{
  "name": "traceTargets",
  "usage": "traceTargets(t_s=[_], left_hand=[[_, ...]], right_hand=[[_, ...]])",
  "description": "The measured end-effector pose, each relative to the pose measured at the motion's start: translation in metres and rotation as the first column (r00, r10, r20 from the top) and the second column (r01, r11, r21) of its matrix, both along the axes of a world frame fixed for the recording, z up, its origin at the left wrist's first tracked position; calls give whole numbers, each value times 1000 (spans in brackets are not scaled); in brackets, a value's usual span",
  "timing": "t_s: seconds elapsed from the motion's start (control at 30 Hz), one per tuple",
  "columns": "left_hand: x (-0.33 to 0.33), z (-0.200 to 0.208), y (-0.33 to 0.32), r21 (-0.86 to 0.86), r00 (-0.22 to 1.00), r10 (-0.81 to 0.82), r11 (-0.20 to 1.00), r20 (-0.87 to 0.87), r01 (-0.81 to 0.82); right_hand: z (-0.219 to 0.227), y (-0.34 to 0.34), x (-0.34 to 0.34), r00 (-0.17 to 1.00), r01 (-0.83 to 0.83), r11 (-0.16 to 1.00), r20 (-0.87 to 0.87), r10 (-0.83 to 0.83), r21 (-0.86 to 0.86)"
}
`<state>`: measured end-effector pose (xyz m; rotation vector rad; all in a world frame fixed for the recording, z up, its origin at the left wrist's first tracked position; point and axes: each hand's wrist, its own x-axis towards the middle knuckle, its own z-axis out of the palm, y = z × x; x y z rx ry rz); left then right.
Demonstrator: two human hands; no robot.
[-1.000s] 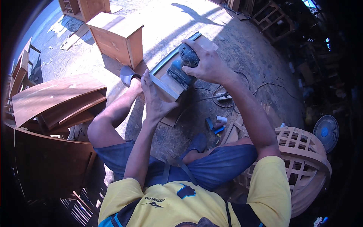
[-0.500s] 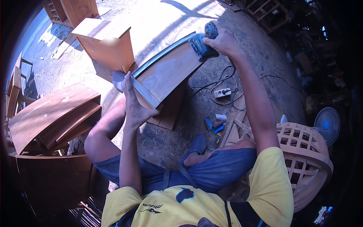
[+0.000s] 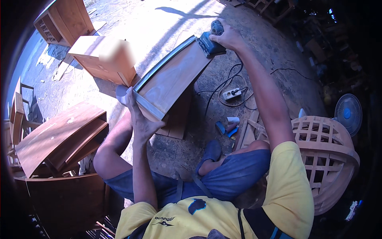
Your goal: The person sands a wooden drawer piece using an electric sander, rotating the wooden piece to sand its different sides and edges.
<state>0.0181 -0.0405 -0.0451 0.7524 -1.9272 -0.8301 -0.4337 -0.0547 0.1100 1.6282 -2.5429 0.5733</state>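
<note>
A wooden drawer-like piece (image 3: 171, 81) lies slantwise in front of me, its flat pale face up and a raised rim along its left and near edges. My left hand (image 3: 140, 121) grips its near-left corner, fingers at the left edge and thumb stretched along the near end. Beside those fingers is a pale rounded thing (image 3: 121, 94), partly hidden, whose kind I cannot make out. At the far end, my right hand (image 3: 230, 38) is closed round a blue power sander (image 3: 211, 44). The sander's base rests at the piece's far edge.
A white power strip (image 3: 232, 94) with coiled cable lies right of the piece. Paper scraps (image 3: 227, 127) lie by my foot. Wooden cabinets (image 3: 103, 59) stand far left, a brown curved cabinet (image 3: 59, 135) nearer. At right are a wooden lattice frame (image 3: 322, 147) and a fan (image 3: 348, 113).
The whole view has shifted slightly, showing more at the far left. Both hands keep their holds, and the sander stays at the far end of the wooden piece.
</note>
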Motion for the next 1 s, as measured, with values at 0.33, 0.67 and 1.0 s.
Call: traceTargets(t_s=[0.33,0.67,1.0], left_hand=[[9,15,3,-30,999,17,999,45,-15],[27,8,2,-6,996,58,998,73,-58],[-1,21,-30,306,980,149,946,-129,-103]], right_hand=[[11,13,33,988,-153,987,47,150,45],[7,30,94,956,-290,957,44,290,-9],[-1,97,185,887,-424,882,99,450,-208]])
